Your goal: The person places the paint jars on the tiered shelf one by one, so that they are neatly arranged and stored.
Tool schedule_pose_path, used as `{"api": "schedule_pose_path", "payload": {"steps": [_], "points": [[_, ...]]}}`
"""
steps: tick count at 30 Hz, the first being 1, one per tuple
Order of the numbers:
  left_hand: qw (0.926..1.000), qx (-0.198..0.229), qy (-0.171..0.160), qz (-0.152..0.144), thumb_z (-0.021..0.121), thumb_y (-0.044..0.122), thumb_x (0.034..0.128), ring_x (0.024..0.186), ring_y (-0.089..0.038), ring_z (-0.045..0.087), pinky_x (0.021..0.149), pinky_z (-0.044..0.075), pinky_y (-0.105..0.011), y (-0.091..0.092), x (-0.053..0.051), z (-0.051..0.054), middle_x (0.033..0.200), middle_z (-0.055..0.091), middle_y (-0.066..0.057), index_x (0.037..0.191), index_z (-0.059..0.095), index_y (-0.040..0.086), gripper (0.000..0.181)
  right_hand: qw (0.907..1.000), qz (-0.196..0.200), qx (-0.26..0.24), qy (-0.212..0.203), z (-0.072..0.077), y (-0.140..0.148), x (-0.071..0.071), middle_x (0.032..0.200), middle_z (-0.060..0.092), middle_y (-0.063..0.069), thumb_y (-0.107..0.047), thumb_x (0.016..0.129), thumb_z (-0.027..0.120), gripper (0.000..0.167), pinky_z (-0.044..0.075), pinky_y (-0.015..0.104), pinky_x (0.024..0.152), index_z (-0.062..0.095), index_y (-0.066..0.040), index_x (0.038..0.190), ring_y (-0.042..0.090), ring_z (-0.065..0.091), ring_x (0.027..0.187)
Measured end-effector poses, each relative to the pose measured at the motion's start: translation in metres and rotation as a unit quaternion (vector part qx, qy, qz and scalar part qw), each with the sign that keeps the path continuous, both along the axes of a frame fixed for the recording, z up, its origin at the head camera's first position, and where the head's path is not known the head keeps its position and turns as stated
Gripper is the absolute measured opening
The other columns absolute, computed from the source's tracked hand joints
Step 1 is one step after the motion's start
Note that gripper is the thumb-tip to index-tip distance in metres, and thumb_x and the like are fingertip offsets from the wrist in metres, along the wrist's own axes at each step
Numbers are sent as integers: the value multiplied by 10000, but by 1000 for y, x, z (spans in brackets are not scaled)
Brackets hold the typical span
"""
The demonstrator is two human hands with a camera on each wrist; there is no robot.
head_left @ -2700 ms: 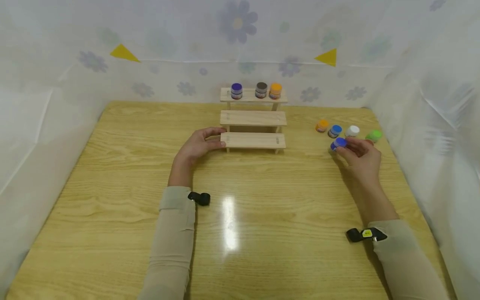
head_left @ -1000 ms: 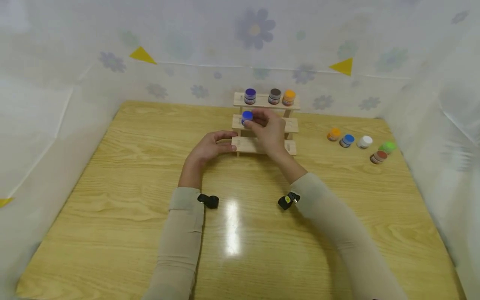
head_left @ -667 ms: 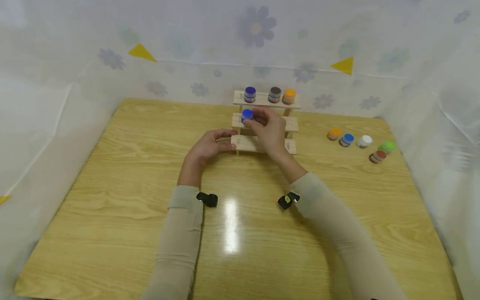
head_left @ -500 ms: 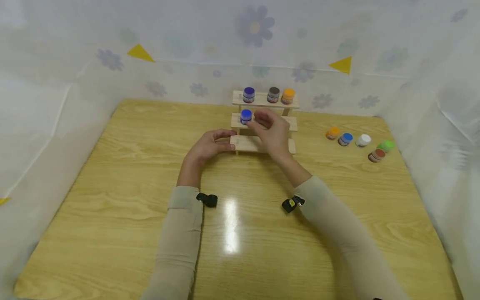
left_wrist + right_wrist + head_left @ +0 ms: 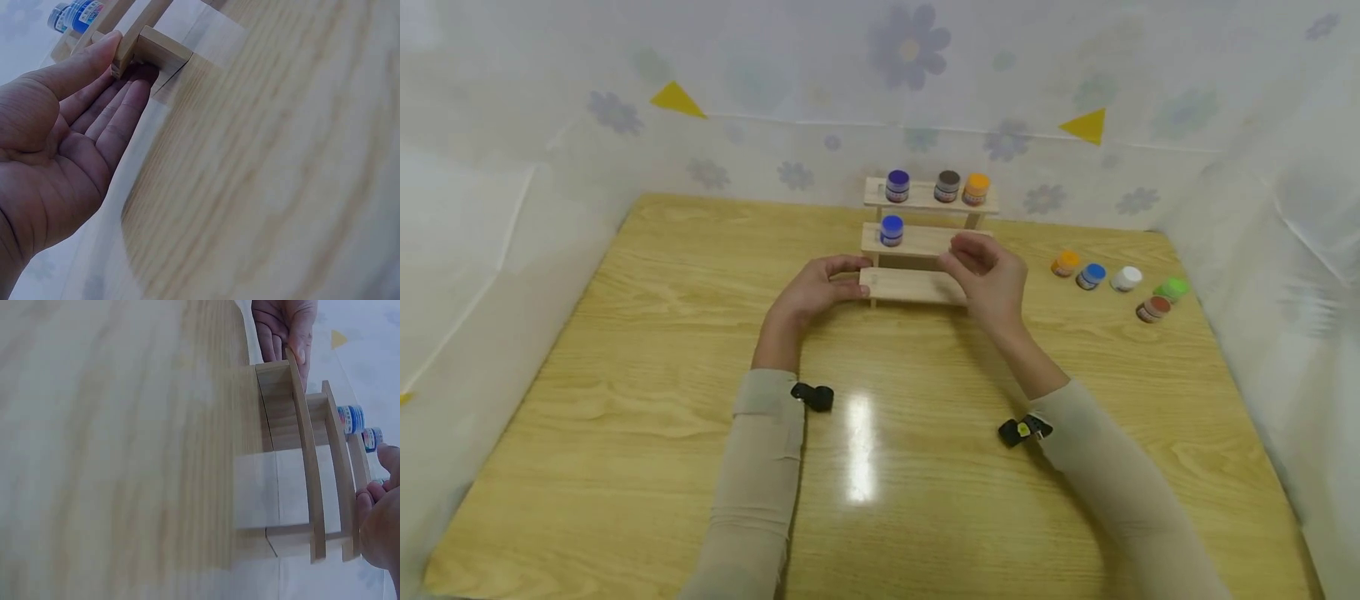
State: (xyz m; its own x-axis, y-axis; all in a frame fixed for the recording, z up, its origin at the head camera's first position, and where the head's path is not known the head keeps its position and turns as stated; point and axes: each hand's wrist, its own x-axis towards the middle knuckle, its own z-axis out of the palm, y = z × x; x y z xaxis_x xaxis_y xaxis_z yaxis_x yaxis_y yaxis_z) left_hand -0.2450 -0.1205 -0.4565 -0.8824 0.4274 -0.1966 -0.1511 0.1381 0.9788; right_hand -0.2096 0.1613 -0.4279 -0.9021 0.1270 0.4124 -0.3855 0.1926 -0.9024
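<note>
A three-step wooden display rack (image 5: 913,285) stands at the back of the table. My left hand (image 5: 811,290) pinches the left end of its lowest step; in the left wrist view the thumb (image 5: 94,61) lies against the step's edge, fingers on the other side. On the middle step, at its left, sits a blue-lidded paint jar (image 5: 892,231). A dark blue jar (image 5: 897,186), a dark-lidded jar (image 5: 947,186) and an orange jar (image 5: 976,189) occupy the top step. My right hand (image 5: 992,279) hovers in front of the rack's right side, fingers loosely bent, holding nothing.
To the right of the rack are several more jars on the table: orange (image 5: 1065,263), blue (image 5: 1091,277), white (image 5: 1127,279), green (image 5: 1170,290) and brown-red (image 5: 1153,309). A flowered white sheet (image 5: 760,67) hangs behind the table and at its sides.
My right hand carried the blue-lidded jar from the right group to the middle step, let go of it, and has since drawn back to the right. The left hand stays on the rack.
</note>
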Motion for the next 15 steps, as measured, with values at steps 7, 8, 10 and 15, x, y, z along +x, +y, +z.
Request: {"api": "schedule_pose_path", "payload": {"steps": [7, 8, 10, 15], "points": [[10000, -74, -19, 15, 784, 116, 978, 1374, -298, 592, 1135, 488, -446, 2, 3, 1, 1523, 586, -129, 1475, 608, 90, 527, 9994, -253, -222, 69, -4, 35, 14, 1168, 716, 294, -23, 903, 838, 331, 594, 258, 938, 738, 84, 1200, 234, 739, 1040], [10000, -76, -26, 11, 781, 112, 980, 1377, -298, 590, 1136, 487, -445, 2, 2, 2, 1531, 579, -126, 1480, 603, 84, 531, 9990, -322, -285, 87, -4, 40, 16, 1161, 721, 288, -1, 897, 836, 328, 595, 252, 933, 736, 93, 1195, 232, 738, 1036], [10000, -95, -17, 22, 781, 106, 979, 1391, -296, 578, 1139, 484, -444, 2, 3, 2, 1546, 566, -119, 1480, 602, 81, 533, 9982, -481, -357, 88, -2, 49, 21, 1155, 728, 275, 3, 895, 836, 322, 594, 240, 927, 739, 96, 1188, 231, 737, 1042], [9998, -210, 51, 35, 773, 101, 984, 1440, -310, 529, 1162, 462, -448, 0, 2, 3, 1584, 527, -115, 1498, 585, 72, 547, 9951, -724, -670, -47, -4, 71, 30, 1165, 728, 260, -26, 891, 848, 351, 594, 220, 909, 730, 106, 1194, 226, 736, 1055]]}}
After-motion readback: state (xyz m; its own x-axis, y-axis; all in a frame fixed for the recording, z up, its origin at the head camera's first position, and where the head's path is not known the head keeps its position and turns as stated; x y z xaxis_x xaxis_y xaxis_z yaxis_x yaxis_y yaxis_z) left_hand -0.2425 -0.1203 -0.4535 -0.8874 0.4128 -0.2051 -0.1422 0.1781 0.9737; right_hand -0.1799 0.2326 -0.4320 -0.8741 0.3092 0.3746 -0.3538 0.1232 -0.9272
